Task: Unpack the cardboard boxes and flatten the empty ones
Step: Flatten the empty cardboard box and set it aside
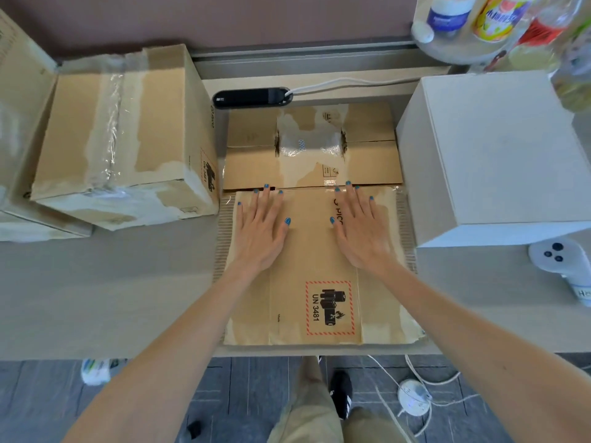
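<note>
Far left edge: a carton [19,91] cut off by the frame, only a flap and side showing. Beside it, upper left, a sealed box [121,132] w/ torn paper and clear tape on top; red-bordered UN 3481 label on its right side, partly blurred.

Centre of frame: flat box [316,282] lies on the table [112,298], reaching from the power strip [251,97] at upper centre to the near table edge. Far half shows ragged tape and small print too tiny to read. Near half has a clear UN 3481 label; a logo by the right thumb is half covered, only "PIC" legible.

Left hand [262,228] and right hand [361,231] both open, palms down, fingers spread, pressing flat on the cardboard just below its middle fold. Nothing gripped.

Right: white box [492,155], closed, contents unseen. Below it a white controller [563,263], cut off at the frame edge, handwritten tag only partly readable. Upper right: bottles [499,17] on a round tray, blurred, labels illegible.

Bottom: floor, cable coil, person's legs and a shoe, partly hidden by the forearms.
</note>
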A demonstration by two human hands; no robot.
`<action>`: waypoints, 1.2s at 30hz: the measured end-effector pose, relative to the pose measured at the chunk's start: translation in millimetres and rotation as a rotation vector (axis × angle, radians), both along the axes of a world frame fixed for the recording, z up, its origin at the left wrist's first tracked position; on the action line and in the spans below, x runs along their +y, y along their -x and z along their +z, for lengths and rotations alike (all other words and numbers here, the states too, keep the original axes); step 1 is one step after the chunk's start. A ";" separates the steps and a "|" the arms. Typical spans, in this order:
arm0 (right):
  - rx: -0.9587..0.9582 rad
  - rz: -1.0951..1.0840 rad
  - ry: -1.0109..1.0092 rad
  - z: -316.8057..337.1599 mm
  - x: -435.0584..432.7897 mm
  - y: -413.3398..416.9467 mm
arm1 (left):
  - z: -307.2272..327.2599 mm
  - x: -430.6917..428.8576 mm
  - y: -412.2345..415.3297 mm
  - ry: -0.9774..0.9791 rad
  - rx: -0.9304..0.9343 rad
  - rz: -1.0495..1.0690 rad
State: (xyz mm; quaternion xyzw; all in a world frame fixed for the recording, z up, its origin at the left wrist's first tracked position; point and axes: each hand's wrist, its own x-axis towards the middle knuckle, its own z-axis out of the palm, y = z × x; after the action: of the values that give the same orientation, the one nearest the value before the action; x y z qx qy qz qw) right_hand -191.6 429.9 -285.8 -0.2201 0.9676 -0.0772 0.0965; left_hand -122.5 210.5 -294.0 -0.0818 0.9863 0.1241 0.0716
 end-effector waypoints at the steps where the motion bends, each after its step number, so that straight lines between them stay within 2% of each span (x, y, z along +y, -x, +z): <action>1: -0.001 -0.008 0.008 -1.8 3.6 -8.3 | -1.2 1.9 -8.1 -0.008 0.005 0.002; 8: -0.002 -0.010 0.009 -22.3 23.8 -47.9 | -17.7 6.2 -54.8 0.025 -0.017 0.016; 22: 0.065 -0.037 -0.013 -34.9 20.2 -51.2 | -34.1 8.9 -55.7 0.123 0.034 0.031; 29: -0.115 -0.003 -0.048 -12.9 17.7 -38.4 | -13.9 2.3 -49.1 0.017 -0.127 0.002; 32: -0.086 -0.087 0.034 5.8 23.9 -49.8 | 6.4 2.5 -62.8 -0.050 -0.020 0.096; 34: -0.031 -0.207 0.112 14.1 33.7 -67.7 | 14.3 3.4 -76.5 -0.057 0.034 0.244; 36: -0.003 -0.322 0.144 16.9 44.9 -83.3 | 18.7 4.2 -87.5 -0.100 0.008 0.455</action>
State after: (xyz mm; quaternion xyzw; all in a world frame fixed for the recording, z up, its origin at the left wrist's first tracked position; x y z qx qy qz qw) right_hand -108.3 474.8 -268.9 -0.0684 0.9822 -0.1613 0.0683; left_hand -35.0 214.7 -275.2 -0.2981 0.9353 0.1861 0.0416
